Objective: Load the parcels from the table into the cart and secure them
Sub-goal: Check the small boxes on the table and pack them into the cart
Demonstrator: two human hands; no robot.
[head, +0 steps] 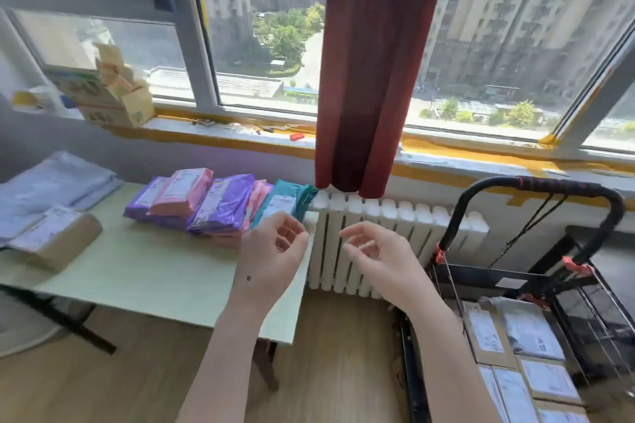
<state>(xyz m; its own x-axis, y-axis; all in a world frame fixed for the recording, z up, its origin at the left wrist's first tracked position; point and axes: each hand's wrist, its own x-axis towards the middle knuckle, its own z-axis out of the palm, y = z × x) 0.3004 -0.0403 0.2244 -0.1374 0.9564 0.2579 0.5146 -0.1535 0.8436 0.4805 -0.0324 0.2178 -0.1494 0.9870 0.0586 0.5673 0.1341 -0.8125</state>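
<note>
Hands half-curled, seemingly empty: left point(273, 247); right point(376, 252)

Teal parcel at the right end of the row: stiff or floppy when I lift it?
Likely floppy: the teal parcel is a wrinkled plastic bag, so it may sag. Its glossy film looks slippery. It sits tight against the pink parcels, so they may shift when it leaves.

My left hand point(271, 252) and right hand point(379, 252) are bare, forearms point(223, 354) too; a small dark mole point(249, 277) marks my left wrist.
</note>
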